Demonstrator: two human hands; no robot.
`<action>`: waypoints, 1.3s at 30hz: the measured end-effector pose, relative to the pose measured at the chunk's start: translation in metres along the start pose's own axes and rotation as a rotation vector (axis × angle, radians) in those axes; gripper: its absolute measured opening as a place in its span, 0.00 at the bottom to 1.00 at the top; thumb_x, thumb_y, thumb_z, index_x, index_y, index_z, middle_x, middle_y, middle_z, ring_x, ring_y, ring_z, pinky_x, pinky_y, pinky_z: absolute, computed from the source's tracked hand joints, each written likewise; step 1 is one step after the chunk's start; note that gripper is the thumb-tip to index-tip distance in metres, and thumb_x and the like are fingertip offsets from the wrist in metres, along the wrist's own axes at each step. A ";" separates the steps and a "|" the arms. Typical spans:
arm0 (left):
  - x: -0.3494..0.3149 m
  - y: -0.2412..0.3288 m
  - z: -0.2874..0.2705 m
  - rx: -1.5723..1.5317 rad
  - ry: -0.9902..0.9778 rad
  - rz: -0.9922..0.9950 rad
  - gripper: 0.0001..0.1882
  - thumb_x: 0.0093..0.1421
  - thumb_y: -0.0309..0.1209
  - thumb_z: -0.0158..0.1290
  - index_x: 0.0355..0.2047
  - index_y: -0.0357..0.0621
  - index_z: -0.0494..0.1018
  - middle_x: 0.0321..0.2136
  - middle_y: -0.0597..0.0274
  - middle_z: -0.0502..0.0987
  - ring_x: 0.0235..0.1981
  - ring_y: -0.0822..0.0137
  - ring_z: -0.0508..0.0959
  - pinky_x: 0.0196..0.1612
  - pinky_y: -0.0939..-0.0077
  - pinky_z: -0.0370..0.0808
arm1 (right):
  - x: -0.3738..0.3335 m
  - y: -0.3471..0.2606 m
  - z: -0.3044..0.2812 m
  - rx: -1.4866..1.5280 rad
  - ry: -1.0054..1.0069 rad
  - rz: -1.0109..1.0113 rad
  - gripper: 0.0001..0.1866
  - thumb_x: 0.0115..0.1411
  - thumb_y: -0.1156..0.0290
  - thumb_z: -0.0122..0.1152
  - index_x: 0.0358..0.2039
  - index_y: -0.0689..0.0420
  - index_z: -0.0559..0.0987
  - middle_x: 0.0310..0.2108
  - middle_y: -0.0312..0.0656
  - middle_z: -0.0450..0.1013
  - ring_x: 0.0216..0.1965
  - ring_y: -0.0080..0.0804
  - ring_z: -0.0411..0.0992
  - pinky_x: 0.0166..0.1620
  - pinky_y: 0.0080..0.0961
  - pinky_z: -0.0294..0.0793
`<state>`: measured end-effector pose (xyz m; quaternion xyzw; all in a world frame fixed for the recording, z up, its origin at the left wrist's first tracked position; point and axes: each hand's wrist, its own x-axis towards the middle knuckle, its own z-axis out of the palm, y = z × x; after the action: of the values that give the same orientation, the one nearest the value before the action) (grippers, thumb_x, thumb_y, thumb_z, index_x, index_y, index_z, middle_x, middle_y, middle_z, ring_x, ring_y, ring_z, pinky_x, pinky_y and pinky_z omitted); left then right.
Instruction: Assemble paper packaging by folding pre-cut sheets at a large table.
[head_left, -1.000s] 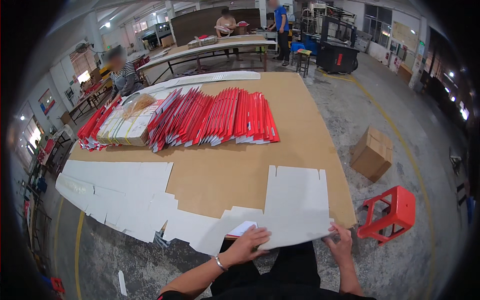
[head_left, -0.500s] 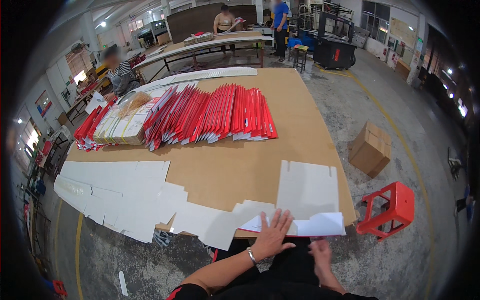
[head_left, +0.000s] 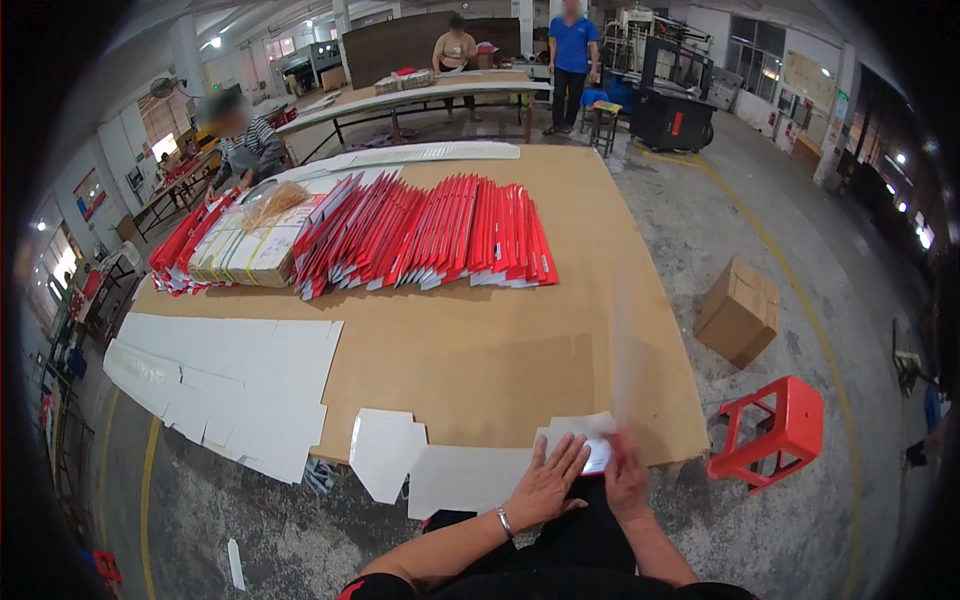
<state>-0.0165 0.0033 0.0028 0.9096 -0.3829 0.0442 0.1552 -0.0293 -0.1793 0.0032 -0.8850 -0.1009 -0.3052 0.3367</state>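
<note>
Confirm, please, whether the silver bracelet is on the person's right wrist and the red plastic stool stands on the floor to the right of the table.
Not quite: the head view shows the silver bracelet on the wrist of the left hand. The red plastic stool does stand on the floor to the right of the table.

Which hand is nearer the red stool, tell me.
Right. The right hand is left of the red stool; the left hand is farther left.

Left fingers [head_left: 571,455] outstretched, right fingers [head_left: 630,466] bent
</note>
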 end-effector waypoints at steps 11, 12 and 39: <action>-0.115 -0.072 -0.060 0.170 -0.152 -0.205 0.42 0.46 0.35 0.62 0.61 0.36 0.60 0.62 0.47 0.62 0.65 0.47 0.58 0.68 0.45 0.49 | 0.027 0.033 0.005 -0.149 -0.354 -0.145 0.30 0.52 0.87 0.43 0.58 0.59 0.71 0.60 0.49 0.66 0.64 0.45 0.61 0.66 0.45 0.56; -0.122 -0.082 -0.063 0.124 -0.092 -0.228 0.38 0.45 0.29 0.61 0.59 0.37 0.63 0.60 0.48 0.64 0.64 0.49 0.61 0.67 0.49 0.54 | 0.028 0.036 0.005 -0.149 -0.356 -0.141 0.30 0.52 0.87 0.43 0.58 0.59 0.71 0.60 0.49 0.66 0.64 0.45 0.61 0.66 0.45 0.56; -0.084 -0.106 -0.058 0.048 -0.058 -0.269 0.56 0.52 0.67 0.51 0.67 0.36 0.48 0.68 0.44 0.47 0.71 0.45 0.41 0.63 0.27 0.36 | 0.034 -0.021 0.041 -0.322 -0.693 -0.426 0.32 0.61 0.46 0.54 0.64 0.43 0.65 0.66 0.40 0.58 0.66 0.45 0.54 0.64 0.59 0.50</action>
<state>0.0024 0.1486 0.0147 0.9571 -0.2606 0.0056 0.1269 0.0089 -0.1379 0.0111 -0.9358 -0.3393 -0.0644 0.0701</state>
